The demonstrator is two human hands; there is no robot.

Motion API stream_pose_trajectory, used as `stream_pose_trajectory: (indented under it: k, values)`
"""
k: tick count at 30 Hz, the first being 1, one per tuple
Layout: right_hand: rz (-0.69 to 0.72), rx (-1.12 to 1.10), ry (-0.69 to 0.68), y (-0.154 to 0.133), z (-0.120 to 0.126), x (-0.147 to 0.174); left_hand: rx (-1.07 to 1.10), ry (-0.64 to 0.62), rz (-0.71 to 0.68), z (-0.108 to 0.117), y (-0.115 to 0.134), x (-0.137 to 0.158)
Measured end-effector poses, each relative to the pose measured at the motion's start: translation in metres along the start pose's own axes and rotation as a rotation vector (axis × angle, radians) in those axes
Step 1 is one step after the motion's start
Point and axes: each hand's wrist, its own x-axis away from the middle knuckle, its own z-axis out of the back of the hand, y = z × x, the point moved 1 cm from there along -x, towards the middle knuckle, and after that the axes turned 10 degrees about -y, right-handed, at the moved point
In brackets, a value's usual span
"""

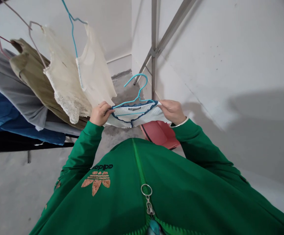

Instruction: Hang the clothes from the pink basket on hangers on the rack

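A white pleated blouse (122, 123) with a dark blue neckline trim spreads out in front of me. Inside it sits a light blue wire hanger (139, 94), whose hook rises free above the collar. My left hand (100, 113) pinches the left shoulder of the blouse between thumb and fingers. At the opposite shoulder, my right hand (172, 111) grips the fabric, pulling the neckline wide. The lower part of the blouse hangs out of sight behind its front edge.
Several garments hang to the left, among them a cream sleeveless top (96, 62), a lace top (60, 68) and an olive garment (31, 70). A metal rack frame (153, 52) stands by the wall ahead. A red plastic basin (160, 133) lies below the blouse.
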Motion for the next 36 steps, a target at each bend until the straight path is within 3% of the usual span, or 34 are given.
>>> stream_pose_trajectory:
  k: [4,8,12,16,18,21,23,26,28,33,34,36]
  values:
    - [0.026,0.017,-0.009,0.002,0.003,0.000,-0.077,-0.021,0.132,-0.002,0.000,-0.003]
    - [-0.047,0.040,-0.122,0.010,0.012,0.004,-0.078,0.062,0.235,0.004,-0.004,0.000]
    - [-0.055,-0.029,-0.279,0.020,0.022,0.011,-0.074,0.123,0.255,0.010,-0.005,0.003]
    - [-0.024,-0.023,-0.339,0.025,0.023,0.014,-0.096,0.165,0.235,0.011,-0.002,0.005]
    - [-0.034,0.031,-0.315,0.025,0.022,0.014,-0.099,0.179,0.219,0.012,-0.002,0.005]
    - [-0.067,0.074,-0.142,0.025,0.022,0.012,-0.094,0.185,0.168,0.013,-0.007,0.002]
    - [-0.081,0.081,-0.048,0.026,0.023,0.011,-0.123,0.119,0.107,0.010,-0.012,-0.002]
    - [-0.103,0.066,-0.057,0.025,0.027,0.009,-0.223,-0.020,0.038,0.001,-0.019,-0.007]
    - [-0.138,-0.029,-0.137,0.020,0.033,0.010,-0.268,-0.016,0.040,-0.004,-0.019,-0.008]
    - [-0.288,-0.528,-0.557,0.000,0.050,0.025,-0.313,0.043,0.059,-0.007,-0.011,-0.009]
    - [-0.353,-0.621,-0.565,-0.001,0.053,0.029,-0.321,0.040,0.057,-0.008,-0.010,-0.010]
    - [-0.504,-0.799,-0.456,-0.001,0.059,0.035,-0.333,0.037,0.030,-0.010,-0.009,-0.013]
